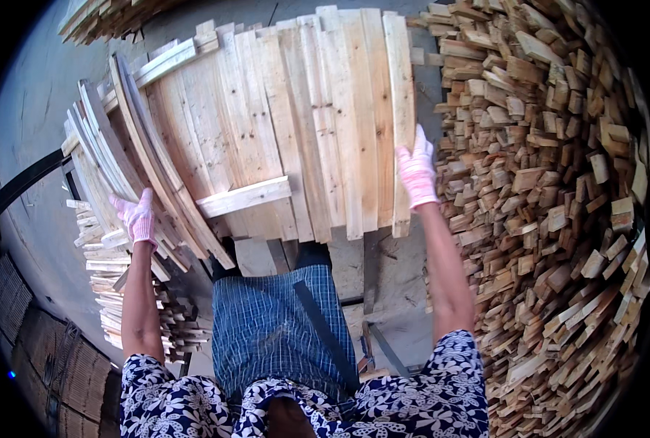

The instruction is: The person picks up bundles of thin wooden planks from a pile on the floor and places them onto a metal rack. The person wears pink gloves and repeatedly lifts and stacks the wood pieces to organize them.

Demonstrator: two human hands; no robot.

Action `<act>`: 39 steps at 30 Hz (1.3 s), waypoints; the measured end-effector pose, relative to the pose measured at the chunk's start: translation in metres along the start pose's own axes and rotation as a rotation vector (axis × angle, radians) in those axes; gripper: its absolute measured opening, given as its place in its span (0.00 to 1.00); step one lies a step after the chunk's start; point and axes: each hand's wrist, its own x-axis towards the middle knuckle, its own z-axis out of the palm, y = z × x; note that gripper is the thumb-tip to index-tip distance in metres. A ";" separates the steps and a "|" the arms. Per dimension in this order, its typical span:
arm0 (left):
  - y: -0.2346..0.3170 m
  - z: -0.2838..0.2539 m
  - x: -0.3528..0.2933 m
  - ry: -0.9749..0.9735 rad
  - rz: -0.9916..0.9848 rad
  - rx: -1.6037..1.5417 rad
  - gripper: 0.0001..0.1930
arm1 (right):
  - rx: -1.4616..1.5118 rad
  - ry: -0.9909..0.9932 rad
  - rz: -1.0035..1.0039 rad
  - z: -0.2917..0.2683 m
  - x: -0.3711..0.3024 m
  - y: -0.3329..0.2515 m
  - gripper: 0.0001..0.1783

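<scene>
A row of pale wooden boards (317, 124) lies side by side in front of me, forming a broad panel. My right hand (417, 174), in a pink and white knit glove, grips the outer edge of the rightmost board (401, 109), thumb on its top face. My left hand (133, 217), gloved alike, rests with thumb and fingers spread on several loose boards (102, 146) at the left. Between that hand and the row, two long boards (157, 153) stand tilted on edge. A short wooden batten (244, 197) lies across the near part of the row; another batten (168, 62) shows at the far left.
A high pile of short wood offcuts (529, 182) fills the right side. More wood strips (113, 292) are stacked at the lower left, beside a dark metal bar (25, 182). A checked blue apron (281, 321) covers my lap, close to the row's near edge.
</scene>
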 end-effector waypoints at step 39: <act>-0.106 -0.153 0.042 -0.449 0.219 -1.007 0.60 | -0.539 -0.101 -0.192 0.334 -0.156 -0.374 0.60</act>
